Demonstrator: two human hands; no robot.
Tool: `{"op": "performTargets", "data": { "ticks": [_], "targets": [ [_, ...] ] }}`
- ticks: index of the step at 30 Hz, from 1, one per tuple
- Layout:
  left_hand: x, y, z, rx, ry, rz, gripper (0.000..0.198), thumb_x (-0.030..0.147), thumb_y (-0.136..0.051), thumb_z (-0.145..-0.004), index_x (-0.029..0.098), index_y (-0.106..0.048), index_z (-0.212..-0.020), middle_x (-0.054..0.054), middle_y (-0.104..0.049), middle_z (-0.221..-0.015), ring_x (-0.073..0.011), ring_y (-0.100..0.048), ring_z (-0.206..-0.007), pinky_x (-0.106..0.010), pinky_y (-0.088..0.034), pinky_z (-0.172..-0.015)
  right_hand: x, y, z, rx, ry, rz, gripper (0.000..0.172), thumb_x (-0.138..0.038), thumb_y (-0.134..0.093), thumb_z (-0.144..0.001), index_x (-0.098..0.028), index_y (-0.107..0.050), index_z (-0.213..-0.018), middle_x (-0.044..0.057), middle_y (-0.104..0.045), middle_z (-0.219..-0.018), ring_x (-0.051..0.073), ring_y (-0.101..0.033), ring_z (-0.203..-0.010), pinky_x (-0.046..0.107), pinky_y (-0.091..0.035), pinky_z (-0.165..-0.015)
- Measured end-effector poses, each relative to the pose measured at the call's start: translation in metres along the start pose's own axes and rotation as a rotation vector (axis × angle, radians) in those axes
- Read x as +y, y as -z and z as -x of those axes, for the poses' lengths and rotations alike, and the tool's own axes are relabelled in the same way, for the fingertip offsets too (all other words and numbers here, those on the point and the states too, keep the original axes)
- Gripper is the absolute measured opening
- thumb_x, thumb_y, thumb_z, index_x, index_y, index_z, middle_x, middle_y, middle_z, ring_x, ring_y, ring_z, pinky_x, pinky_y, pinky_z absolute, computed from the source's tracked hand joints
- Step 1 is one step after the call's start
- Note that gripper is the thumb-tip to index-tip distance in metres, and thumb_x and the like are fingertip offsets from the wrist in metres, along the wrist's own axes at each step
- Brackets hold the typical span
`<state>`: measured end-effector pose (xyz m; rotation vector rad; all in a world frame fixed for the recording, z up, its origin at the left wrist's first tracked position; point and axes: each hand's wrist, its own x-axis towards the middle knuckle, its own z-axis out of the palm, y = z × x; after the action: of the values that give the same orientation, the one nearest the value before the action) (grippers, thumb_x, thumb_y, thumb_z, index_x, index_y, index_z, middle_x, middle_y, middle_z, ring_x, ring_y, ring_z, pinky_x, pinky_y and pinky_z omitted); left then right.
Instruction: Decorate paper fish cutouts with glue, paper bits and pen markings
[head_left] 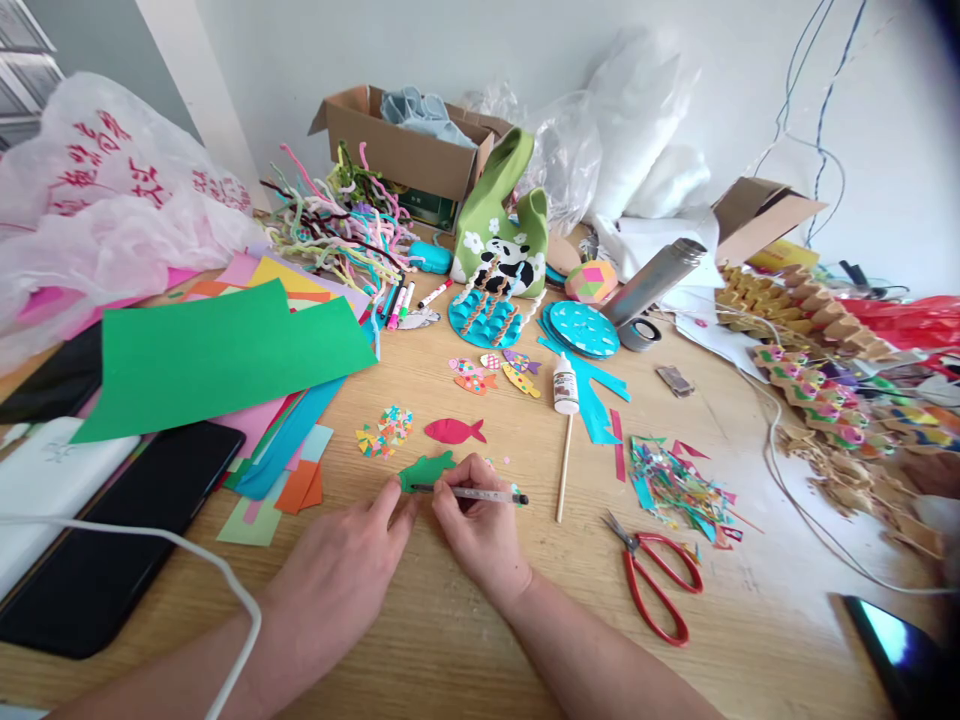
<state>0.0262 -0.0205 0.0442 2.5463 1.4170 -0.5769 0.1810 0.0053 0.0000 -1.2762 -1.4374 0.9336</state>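
Observation:
A green paper fish [426, 468] lies on the wooden table [465, 640] just in front of me. My left hand [341, 570] presses its fingertips on the fish's left end. My right hand [480, 525] is closed round a white pen [480, 492], lying nearly flat with its tip at the green fish. A red paper fish [454, 431] lies just beyond, with a small pile of coloured paper scraps [385, 432] to its left. Several small decorated fish [495, 372] lie farther back.
Red-handled scissors [656, 575] and paper trimmings [675, 485] lie to the right, a glue bottle [566, 384] and wooden stick [563, 467] between. Coloured paper sheets [217, 355], a black tablet [112, 540] and white cable [225, 580] sit left. Cardboard boxes, pipe cleaners [337, 220] and bags crowd the back.

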Motion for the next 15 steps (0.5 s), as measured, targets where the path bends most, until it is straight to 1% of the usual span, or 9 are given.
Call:
{"op": "performTargets", "data": {
  "ticks": [2,9,15],
  "targets": [
    [0.0002,0.0004,-0.0001,-0.002,0.002,-0.001,0.062,-0.003,-0.037,-0.083,0.018,-0.049,-0.140,-0.012,-0.060,-0.114,-0.0238,-0.070,-0.080,-0.039,-0.061,-0.065,0.0001,-0.0001,0.0002,0.005,0.001,0.003,0.014,-0.021,-0.057,-0.077,-0.023,-0.050,-0.065,-0.005,-0.050,-0.053,0.010,-0.043,-0.044,0.020,-0.035,-0.042],
    [0.0007,-0.0004,0.0010,0.032,0.003,-0.015,0.061,-0.004,-0.037,-0.084,0.018,-0.050,-0.139,-0.014,-0.060,-0.117,-0.0217,-0.070,-0.080,-0.035,-0.060,-0.065,-0.0004,-0.0005,-0.0001,0.016,-0.010,0.002,0.015,-0.022,-0.057,-0.077,-0.023,-0.048,-0.064,-0.005,-0.051,-0.053,0.010,-0.044,-0.045,0.020,-0.036,-0.042],
    [-0.0001,0.0001,0.0002,0.013,0.008,-0.015,0.060,-0.003,-0.038,-0.084,0.020,-0.050,-0.139,-0.013,-0.061,-0.118,-0.0205,-0.070,-0.081,-0.033,-0.059,-0.066,-0.0001,-0.0003,0.0004,0.015,-0.007,0.014,0.014,-0.023,-0.058,-0.075,-0.023,-0.049,-0.065,-0.005,-0.050,-0.052,0.011,-0.044,-0.045,0.020,-0.035,-0.041]
  ]
}}
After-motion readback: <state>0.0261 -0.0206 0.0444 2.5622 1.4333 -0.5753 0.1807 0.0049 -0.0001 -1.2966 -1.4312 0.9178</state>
